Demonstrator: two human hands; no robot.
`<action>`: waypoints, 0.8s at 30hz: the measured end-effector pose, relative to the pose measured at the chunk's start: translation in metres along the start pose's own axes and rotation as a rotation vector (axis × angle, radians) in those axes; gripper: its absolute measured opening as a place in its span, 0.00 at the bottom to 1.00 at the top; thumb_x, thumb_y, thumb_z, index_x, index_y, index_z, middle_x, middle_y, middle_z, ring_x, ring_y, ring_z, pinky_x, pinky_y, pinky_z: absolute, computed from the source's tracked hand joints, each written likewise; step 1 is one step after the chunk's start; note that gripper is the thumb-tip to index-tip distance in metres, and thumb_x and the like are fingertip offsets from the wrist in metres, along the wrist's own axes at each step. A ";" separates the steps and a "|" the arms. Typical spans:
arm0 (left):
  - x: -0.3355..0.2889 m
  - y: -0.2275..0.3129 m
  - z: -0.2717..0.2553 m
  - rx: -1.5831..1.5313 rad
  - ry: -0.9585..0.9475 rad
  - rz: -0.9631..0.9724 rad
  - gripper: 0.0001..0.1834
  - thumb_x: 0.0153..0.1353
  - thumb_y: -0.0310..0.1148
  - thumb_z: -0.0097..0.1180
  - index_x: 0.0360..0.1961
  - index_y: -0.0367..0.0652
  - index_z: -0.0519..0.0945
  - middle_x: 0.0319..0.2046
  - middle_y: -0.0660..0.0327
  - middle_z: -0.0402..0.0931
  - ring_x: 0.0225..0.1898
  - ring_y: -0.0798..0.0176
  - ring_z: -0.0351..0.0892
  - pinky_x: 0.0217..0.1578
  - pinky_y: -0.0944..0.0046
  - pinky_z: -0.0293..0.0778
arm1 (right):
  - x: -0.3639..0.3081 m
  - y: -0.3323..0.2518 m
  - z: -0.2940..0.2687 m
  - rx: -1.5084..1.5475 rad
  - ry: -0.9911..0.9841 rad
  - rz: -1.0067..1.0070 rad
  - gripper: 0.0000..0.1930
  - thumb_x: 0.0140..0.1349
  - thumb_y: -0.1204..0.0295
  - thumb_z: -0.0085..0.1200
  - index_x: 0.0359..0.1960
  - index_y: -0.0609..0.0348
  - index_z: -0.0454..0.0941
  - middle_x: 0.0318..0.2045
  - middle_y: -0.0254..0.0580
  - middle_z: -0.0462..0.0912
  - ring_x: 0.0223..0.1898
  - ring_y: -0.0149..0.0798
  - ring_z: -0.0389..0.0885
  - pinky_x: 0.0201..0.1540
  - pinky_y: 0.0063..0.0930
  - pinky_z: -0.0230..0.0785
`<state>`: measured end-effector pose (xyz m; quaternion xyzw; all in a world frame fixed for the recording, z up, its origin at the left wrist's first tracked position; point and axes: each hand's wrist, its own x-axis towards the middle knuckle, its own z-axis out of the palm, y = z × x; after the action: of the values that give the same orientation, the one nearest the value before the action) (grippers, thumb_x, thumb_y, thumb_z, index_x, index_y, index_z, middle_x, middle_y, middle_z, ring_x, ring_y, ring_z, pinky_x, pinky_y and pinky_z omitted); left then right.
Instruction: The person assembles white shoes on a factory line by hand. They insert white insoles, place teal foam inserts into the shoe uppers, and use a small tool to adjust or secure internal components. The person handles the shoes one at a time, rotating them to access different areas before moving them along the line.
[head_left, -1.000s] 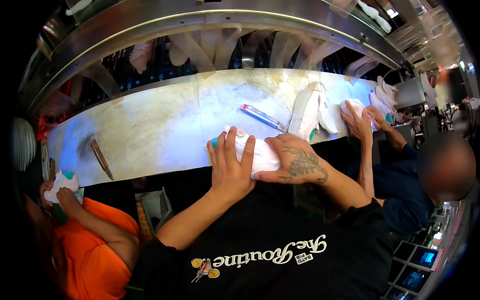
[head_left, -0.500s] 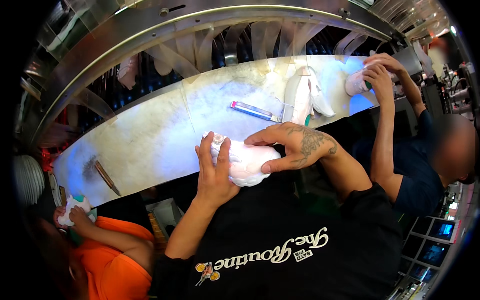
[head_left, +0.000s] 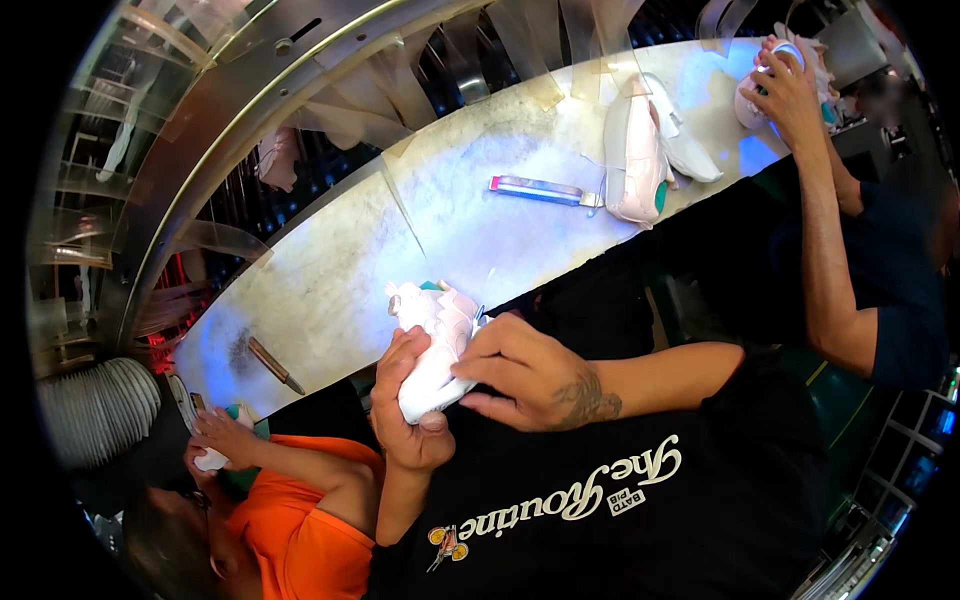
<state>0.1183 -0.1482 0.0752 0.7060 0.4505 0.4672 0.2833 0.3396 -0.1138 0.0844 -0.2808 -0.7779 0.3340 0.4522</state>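
Observation:
A white and pale pink shoe [head_left: 445, 325] with a bit of green at its collar is held between my hands in front of my chest, at the table's near edge. My left hand [head_left: 408, 405] grips its left side and lower end, thumb underneath. From the right, my right hand [head_left: 530, 375] has its fingers bent and pressed against the shoe's edge; whether they pinch a separate piece is hidden. On the table, another pinkish shoe [head_left: 633, 155] lies beside a loose white sole [head_left: 685, 140]. A blue flat-handled tool [head_left: 540, 190] lies left of them.
A brown-handled tool [head_left: 272, 364] rests on the pale table [head_left: 330, 290] at left. Clear strips hang from a curved metal frame [head_left: 215, 130] behind. Co-workers on both sides handle shoes: one in an orange shirt [head_left: 310, 510], one with a dark blue sleeve [head_left: 905, 300].
The shoe has been turned more upright and drawn nearer to me. My right hand has moved down along its side. The whole view has shifted and tilted.

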 end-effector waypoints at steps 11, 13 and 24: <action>0.005 -0.002 0.016 0.053 -0.037 0.126 0.35 0.81 0.60 0.50 0.69 0.37 0.70 0.58 0.42 0.83 0.61 0.38 0.83 0.71 0.32 0.68 | -0.014 -0.003 -0.001 0.107 -0.021 0.112 0.27 0.52 0.72 0.82 0.48 0.62 0.77 0.47 0.51 0.77 0.46 0.52 0.79 0.47 0.38 0.76; 0.006 0.001 0.019 0.091 -0.009 0.111 0.36 0.81 0.60 0.49 0.68 0.36 0.70 0.58 0.41 0.83 0.61 0.38 0.83 0.71 0.32 0.69 | -0.009 -0.001 -0.005 0.111 0.111 0.133 0.28 0.53 0.71 0.82 0.51 0.63 0.78 0.48 0.52 0.77 0.49 0.53 0.79 0.49 0.39 0.78; 0.005 0.005 0.024 0.095 -0.022 0.082 0.37 0.81 0.62 0.47 0.66 0.34 0.70 0.58 0.41 0.82 0.61 0.37 0.82 0.71 0.32 0.67 | -0.021 0.001 0.000 0.049 0.155 -0.047 0.27 0.49 0.75 0.79 0.50 0.64 0.80 0.43 0.48 0.80 0.43 0.51 0.82 0.41 0.45 0.73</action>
<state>0.1428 -0.1450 0.0717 0.7415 0.4398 0.4488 0.2350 0.3491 -0.1287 0.0724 -0.2762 -0.7387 0.3194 0.5254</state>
